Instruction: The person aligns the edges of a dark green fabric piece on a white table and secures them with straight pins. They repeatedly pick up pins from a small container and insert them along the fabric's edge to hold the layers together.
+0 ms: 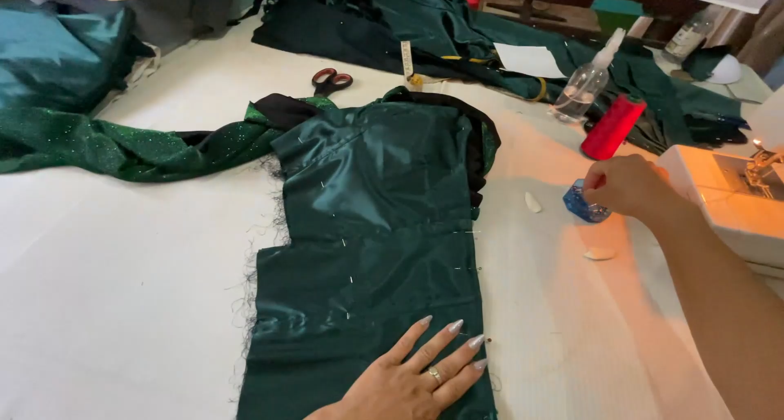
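Observation:
A dark green satin garment piece (367, 224), pinned along its seams, lies flat on the white table (122, 289). My left hand (416, 375) rests flat on its lower edge, fingers spread, a ring on one finger. My right hand (625, 187) reaches over to a small blue container (581, 204) on the table to the right of the fabric, fingertips dipped at its top. What the fingers pinch is hidden.
Red-handled scissors (331, 80) lie behind the garment. A clear spray bottle (584, 85) and a red thread spool (612, 126) stand at the back right. A white sewing machine (735, 191) sits at the right edge. Two chalk pieces (599, 254) lie near the container. Glittery green fabric (122, 146) trails left.

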